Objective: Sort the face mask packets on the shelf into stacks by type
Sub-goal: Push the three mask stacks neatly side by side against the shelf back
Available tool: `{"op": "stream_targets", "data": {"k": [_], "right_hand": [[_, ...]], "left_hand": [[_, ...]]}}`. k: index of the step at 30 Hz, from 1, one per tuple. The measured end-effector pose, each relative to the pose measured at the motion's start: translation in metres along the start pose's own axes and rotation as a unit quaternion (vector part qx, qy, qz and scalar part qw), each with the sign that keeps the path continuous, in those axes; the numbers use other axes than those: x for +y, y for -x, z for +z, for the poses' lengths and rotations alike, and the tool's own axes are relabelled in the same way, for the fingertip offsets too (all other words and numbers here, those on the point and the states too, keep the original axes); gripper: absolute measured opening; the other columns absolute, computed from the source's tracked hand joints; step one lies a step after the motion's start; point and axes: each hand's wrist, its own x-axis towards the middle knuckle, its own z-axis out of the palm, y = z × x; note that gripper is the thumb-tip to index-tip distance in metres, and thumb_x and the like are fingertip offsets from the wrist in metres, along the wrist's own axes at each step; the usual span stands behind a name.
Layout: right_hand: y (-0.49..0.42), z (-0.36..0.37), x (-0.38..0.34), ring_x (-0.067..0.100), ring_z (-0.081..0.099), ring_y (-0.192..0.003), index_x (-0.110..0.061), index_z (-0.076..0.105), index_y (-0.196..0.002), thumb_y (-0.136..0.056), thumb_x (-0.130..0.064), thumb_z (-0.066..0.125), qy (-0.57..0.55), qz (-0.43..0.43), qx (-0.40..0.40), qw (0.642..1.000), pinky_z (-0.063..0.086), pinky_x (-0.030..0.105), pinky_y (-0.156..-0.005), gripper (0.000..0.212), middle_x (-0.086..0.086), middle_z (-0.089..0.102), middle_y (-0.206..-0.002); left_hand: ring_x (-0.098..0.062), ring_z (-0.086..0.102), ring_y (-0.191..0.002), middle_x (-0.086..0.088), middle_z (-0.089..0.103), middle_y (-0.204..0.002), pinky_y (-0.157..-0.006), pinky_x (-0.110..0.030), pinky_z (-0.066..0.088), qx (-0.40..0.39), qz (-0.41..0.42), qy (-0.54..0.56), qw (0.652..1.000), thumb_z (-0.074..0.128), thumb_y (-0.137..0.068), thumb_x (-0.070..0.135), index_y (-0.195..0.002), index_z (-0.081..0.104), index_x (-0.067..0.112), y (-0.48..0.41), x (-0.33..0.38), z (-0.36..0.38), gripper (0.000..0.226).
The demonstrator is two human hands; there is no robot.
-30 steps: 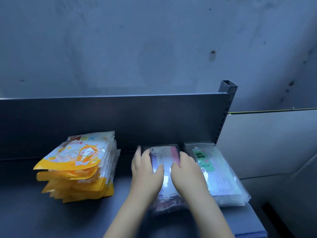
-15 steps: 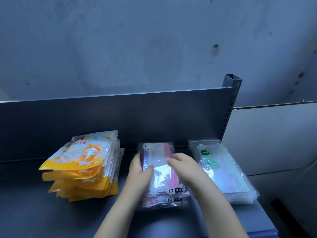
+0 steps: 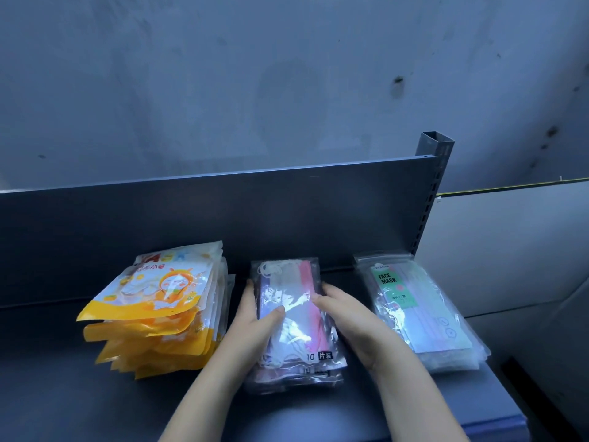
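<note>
Three stacks of mask packets lie on the dark grey shelf [image 3: 63, 393]. At the left is a stack of yellow and white cartoon packets [image 3: 159, 307]. In the middle is a stack of clear packets with pink and white masks [image 3: 293, 333]. My left hand [image 3: 255, 317] grips this stack's left side, thumb on top. My right hand [image 3: 347, 317] holds its right side, fingers curled over the top packet. At the right lies a stack of clear packets with a green "FACE MASK" label [image 3: 417, 307].
The shelf's upright back panel [image 3: 223, 218] runs behind the stacks. A slotted metal post [image 3: 433, 186] stands at the back right corner. The shelf's right end [image 3: 497, 397] falls off just past the green-label stack. A concrete wall rises behind.
Both hands slid from flat on top of the middle stack to its left and right sides. The view shifted slightly, showing more of that stack's front.
</note>
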Motion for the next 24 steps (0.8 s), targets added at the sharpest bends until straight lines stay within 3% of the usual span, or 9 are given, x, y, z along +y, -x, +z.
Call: {"op": "stream_targets", "data": {"k": [2, 4, 6, 8, 12, 14, 17, 21, 24], "right_hand": [[-0.005, -0.001, -0.001, 0.017, 0.057, -0.140, -0.026, 0.046, -0.157, -0.086, -0.049, 0.065, -0.016, -0.016, 0.037, 0.999, 0.043, 0.047, -0.120, 0.077, -0.007, 0.055, -0.157], [-0.006, 0.001, -0.002, 0.016, 0.054, -0.141, -0.025, 0.042, -0.159, -0.085, -0.052, 0.068, -0.063, -0.019, 0.065, 0.996, 0.042, 0.045, -0.120, 0.082, -0.008, 0.050, -0.160], [0.000, 0.007, -0.005, 0.015, 0.062, -0.130, -0.022, 0.053, -0.147, -0.099, -0.038, 0.063, -0.127, 0.003, 0.063, 0.990, 0.049, 0.041, -0.111, 0.051, -0.007, 0.062, -0.147], [0.003, 0.012, -0.005, 0.021, 0.072, -0.119, -0.023, 0.065, -0.134, -0.107, -0.028, 0.056, -0.138, 0.015, 0.044, 0.989, 0.055, 0.048, -0.106, 0.029, -0.002, 0.077, -0.128], [0.003, 0.019, -0.009, 0.019, 0.074, -0.109, -0.034, 0.068, -0.123, -0.106, -0.021, 0.054, -0.102, -0.006, 0.036, 0.994, 0.053, 0.051, -0.110, 0.025, -0.012, 0.082, -0.107], [0.000, 0.017, -0.008, 0.014, 0.069, -0.115, -0.025, 0.056, -0.149, -0.106, -0.019, 0.053, -0.076, -0.005, 0.047, 0.996, 0.056, 0.038, -0.104, 0.044, -0.011, 0.073, -0.130], [0.003, 0.015, -0.011, -0.003, 0.061, -0.104, -0.017, 0.033, -0.164, -0.107, -0.010, 0.048, -0.052, -0.012, 0.033, 0.998, 0.048, 0.002, -0.062, 0.059, -0.010, 0.054, -0.150], [0.004, 0.014, -0.010, -0.010, 0.070, -0.059, -0.035, 0.059, -0.105, -0.103, 0.005, 0.044, -0.040, -0.026, 0.013, 0.999, 0.050, 0.008, -0.052, 0.043, -0.023, 0.070, -0.079], [-0.004, 0.014, 0.002, 0.010, 0.079, -0.082, -0.032, 0.064, -0.110, -0.097, 0.008, 0.044, 0.015, -0.032, 0.048, 0.998, 0.063, 0.024, -0.070, 0.047, -0.009, 0.080, -0.095]], "left_hand": [[0.002, 0.070, -0.100, 0.017, 0.065, -0.124, -0.074, -0.015, 0.054, 0.012, -0.010, 0.028, 1.000, 0.065, -0.098, 0.018, -0.143, 0.038, 0.039, -0.002, -0.003, 0.000, 0.056], [-0.007, 0.066, -0.118, 0.013, 0.060, -0.138, -0.090, -0.027, 0.056, 0.025, -0.019, 0.048, 0.998, 0.065, -0.097, 0.024, -0.150, 0.037, 0.034, -0.001, -0.002, 0.001, 0.060], [-0.018, 0.056, -0.133, 0.008, 0.051, -0.150, -0.108, -0.040, 0.048, 0.038, -0.034, 0.066, 0.996, 0.067, -0.095, 0.029, -0.160, 0.027, 0.030, -0.002, -0.002, 0.001, 0.076], [-0.022, 0.067, -0.121, 0.002, 0.063, -0.140, -0.102, -0.045, 0.054, 0.030, -0.039, 0.101, 0.994, 0.066, -0.094, 0.022, -0.153, 0.040, 0.027, -0.002, -0.003, 0.001, 0.064], [-0.025, 0.075, -0.105, -0.004, 0.075, -0.120, -0.095, -0.052, 0.059, 0.041, -0.031, 0.134, 0.990, 0.063, -0.095, 0.012, -0.136, 0.054, 0.029, -0.005, -0.003, 0.001, 0.045], [-0.026, 0.075, -0.107, -0.003, 0.074, -0.120, -0.096, -0.055, 0.058, 0.043, -0.029, 0.147, 0.988, 0.064, -0.094, 0.013, -0.134, 0.056, 0.030, -0.005, -0.002, 0.000, 0.044], [-0.017, 0.064, -0.123, 0.014, 0.062, -0.134, -0.105, -0.043, 0.051, 0.055, -0.020, 0.102, 0.993, 0.064, -0.095, 0.022, -0.147, 0.043, 0.036, 0.000, 0.002, 0.000, 0.057], [-0.016, 0.050, -0.138, 0.016, 0.046, -0.151, -0.115, -0.041, 0.041, 0.048, -0.035, 0.046, 0.997, 0.061, -0.095, 0.041, -0.158, 0.029, 0.035, 0.000, 0.003, -0.003, 0.071], [-0.010, 0.060, -0.124, 0.015, 0.057, -0.141, -0.109, -0.040, 0.048, 0.053, -0.035, 0.039, 0.997, 0.064, -0.096, 0.031, -0.144, 0.042, 0.041, 0.002, 0.001, -0.005, 0.053]]}}
